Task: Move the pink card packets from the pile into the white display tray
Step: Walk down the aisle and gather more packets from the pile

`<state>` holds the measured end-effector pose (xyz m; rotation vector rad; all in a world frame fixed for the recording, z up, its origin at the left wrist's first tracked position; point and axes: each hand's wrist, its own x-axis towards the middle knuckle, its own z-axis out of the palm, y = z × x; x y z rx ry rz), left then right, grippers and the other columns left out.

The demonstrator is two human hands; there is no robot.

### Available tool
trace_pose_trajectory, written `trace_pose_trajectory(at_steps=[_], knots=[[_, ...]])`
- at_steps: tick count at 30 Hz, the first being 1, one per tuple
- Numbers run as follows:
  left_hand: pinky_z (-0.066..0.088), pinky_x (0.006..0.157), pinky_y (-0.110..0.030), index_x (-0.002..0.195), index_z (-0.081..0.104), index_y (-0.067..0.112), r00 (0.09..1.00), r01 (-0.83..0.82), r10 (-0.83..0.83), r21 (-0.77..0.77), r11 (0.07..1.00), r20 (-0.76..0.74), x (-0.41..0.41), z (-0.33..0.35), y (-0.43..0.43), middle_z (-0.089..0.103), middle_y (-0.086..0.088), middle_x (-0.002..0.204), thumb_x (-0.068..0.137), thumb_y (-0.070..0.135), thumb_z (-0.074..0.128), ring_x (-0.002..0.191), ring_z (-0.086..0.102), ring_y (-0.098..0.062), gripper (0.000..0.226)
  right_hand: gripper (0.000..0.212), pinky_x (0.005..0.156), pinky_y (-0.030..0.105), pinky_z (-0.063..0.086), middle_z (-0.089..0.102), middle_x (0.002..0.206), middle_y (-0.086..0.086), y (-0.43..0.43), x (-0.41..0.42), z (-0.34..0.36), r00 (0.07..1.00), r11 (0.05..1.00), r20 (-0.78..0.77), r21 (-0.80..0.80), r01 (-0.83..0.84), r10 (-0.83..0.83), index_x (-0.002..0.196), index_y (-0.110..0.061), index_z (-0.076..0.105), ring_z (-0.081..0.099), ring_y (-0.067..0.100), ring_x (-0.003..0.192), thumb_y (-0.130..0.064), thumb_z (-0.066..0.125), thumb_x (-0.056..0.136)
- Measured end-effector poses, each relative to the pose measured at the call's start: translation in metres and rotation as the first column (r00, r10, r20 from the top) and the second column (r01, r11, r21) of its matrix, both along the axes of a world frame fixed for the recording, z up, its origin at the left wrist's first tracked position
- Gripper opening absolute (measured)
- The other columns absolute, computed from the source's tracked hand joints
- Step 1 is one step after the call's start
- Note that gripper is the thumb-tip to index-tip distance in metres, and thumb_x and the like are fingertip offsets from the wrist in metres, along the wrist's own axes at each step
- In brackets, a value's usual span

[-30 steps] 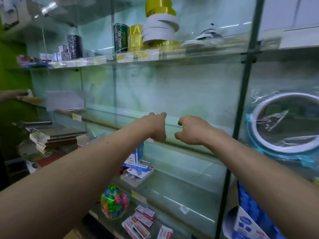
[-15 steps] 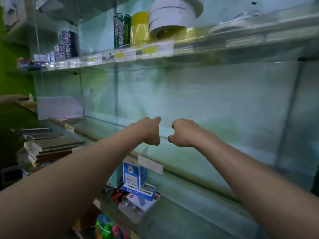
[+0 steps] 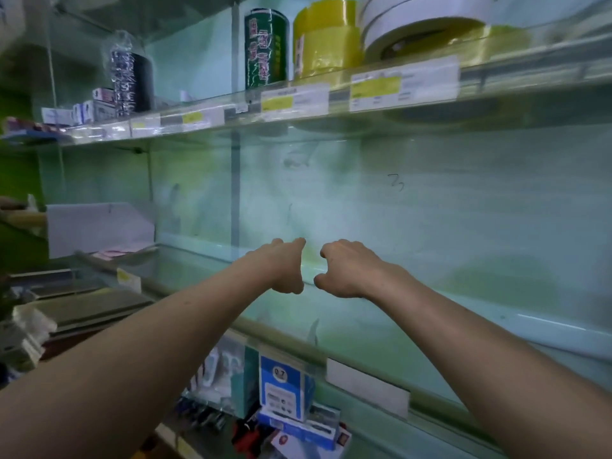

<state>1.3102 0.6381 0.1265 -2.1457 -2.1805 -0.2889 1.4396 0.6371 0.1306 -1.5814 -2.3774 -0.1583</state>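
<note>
Tilted upward since the earlier frames, the view is now filled along the top by the upper glass shelf [image 3: 331, 119], and the goods at the bottom edge have been lost from sight. The left hand [image 3: 284, 265] and right hand [image 3: 344, 270] have been kept close together at the frame's centre, not touching, fingers curled. Nothing can be seen in either, though the palms are hidden.

No pile can be made out. A few pink card packets [image 3: 119, 251] are seen lying at the foot of the white display tray [image 3: 99, 226], middle left and well apart from both hands. No transfer is judged to be under way.

Only "0.7" can be read, printed on a blue box [image 3: 281, 382] at lower centre. White characters on the green can [image 3: 265, 48] cannot be made out, and the price labels [image 3: 294, 101] on the shelf edge are too blurred. A yellow tape roll [image 3: 326, 44] and a white tape roll [image 3: 420, 24] carry no visible writing. A scrawled mark [image 3: 395, 183] is seen on the back wall.
</note>
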Motion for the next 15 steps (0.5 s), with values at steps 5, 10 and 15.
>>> trace_pose_trajectory(at_steps=[5, 10, 15], knots=[[0.045, 0.098, -0.045, 0.148, 0.016, 0.023, 0.999, 0.035, -0.035, -0.011, 0.999, -0.029, -0.062, 0.004, 0.028, 0.036, -0.011, 0.139, 0.084, 0.028, 0.065, 0.121, 0.047, -0.032, 0.081, 0.023, 0.076, 0.032, 0.037, 0.051, 0.12, 0.01, 0.021, -0.063, 0.002, 0.999, 0.999, 0.003, 0.0, 0.037, -0.037, 0.105, -0.01, 0.05, 0.046, 0.029, 0.11, -0.025, 0.054, 0.088], [0.045, 0.098, -0.044, 0.146, 0.02, 0.02, 0.998, 0.039, -0.04, -0.016, 0.999, -0.051, -0.124, 0.006, 0.05, 0.038, -0.012, 0.138, 0.083, 0.026, 0.064, 0.121, 0.048, -0.032, 0.077, 0.022, 0.074, 0.031, 0.035, 0.051, 0.118, 0.01, 0.043, -0.124, 0.001, 0.999, 0.999, 0.013, 0.003, 0.047, -0.047, 0.105, -0.012, 0.05, 0.045, 0.029, 0.109, -0.027, 0.053, 0.089], [0.046, 0.097, -0.044, 0.149, 0.015, 0.022, 0.999, 0.018, -0.019, -0.041, 0.999, -0.027, -0.168, 0.001, 0.068, 0.035, -0.013, 0.14, 0.085, 0.026, 0.063, 0.121, 0.047, -0.032, 0.08, 0.029, 0.076, 0.031, 0.035, 0.05, 0.121, 0.01, 0.062, -0.167, -0.003, 0.998, 0.999, 0.038, 0.004, 0.04, -0.04, 0.114, -0.01, 0.051, 0.045, 0.03, 0.113, -0.027, 0.052, 0.09]])
